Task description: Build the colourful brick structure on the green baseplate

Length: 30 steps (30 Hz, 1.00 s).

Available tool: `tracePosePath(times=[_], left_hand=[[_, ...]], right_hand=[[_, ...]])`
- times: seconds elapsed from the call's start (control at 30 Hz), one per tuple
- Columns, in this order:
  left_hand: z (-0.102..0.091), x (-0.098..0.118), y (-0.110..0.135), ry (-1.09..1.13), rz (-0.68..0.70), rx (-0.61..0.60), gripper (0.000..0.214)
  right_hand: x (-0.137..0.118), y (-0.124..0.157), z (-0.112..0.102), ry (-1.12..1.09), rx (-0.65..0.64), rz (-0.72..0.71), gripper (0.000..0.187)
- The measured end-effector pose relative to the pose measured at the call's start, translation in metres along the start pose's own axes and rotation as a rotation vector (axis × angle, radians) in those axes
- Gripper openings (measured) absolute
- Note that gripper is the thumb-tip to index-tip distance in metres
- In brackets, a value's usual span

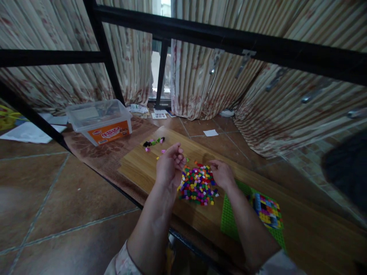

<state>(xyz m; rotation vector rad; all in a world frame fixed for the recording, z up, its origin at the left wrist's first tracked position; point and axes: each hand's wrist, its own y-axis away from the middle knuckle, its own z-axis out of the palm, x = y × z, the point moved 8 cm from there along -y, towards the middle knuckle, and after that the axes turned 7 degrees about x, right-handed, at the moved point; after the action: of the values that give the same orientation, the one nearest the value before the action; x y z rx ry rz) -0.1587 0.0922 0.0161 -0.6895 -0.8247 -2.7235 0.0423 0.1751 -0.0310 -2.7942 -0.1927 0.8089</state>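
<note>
Right now, the left hand (170, 164) curls just above a heap of tiny multicoloured plastic bricks (197, 185), fingers bunched; whether they pinch a brick, I cannot tell. The right hand (222, 173) hovers loosely open beside the heap, gripping nothing. The heap sits on a light wooden board (137, 168), with scattered dark and green bricks (153, 142) beyond it and a green studded baseplate (229, 217) to its right.

A clear plastic tub (99, 122) with orange label, striped floral curtains (190, 80), black metal frame (229, 34), brown floor tiles (51, 191)
</note>
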Motion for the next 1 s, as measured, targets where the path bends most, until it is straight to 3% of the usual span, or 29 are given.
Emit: tracePosePath(times=[0.17,0.37,0.57,0.7,0.9,1.0], left_hand=[[0.001,-0.002,0.002,0.005,-0.005,-0.011,0.007],[0.002,-0.005,0.004,-0.007,-0.003,-0.021,0.007],[0.008,-0.012,0.005,-0.037,-0.030,-0.061,0.004],[0.015,-0.026,0.011,-0.086,-0.096,-0.075,0.007],[0.032,-0.053,0.027,-0.186,-0.159,-0.191,0.013],[0.039,-0.070,0.039,-0.269,-0.164,-0.259,0.021]], right_hand=[[-0.005,0.003,0.008,-0.007,-0.081,-0.048,0.026],[-0.011,0.007,0.007,-0.022,-0.079,-0.046,0.020],[-0.022,0.025,-0.031,-0.111,0.047,-0.023,0.023],[-0.025,0.069,-0.066,-0.268,0.077,-0.006,0.025],[0.001,0.177,-0.097,-0.418,0.157,0.331,0.034],[0.013,0.217,-0.111,-0.472,0.197,0.439,0.038]])
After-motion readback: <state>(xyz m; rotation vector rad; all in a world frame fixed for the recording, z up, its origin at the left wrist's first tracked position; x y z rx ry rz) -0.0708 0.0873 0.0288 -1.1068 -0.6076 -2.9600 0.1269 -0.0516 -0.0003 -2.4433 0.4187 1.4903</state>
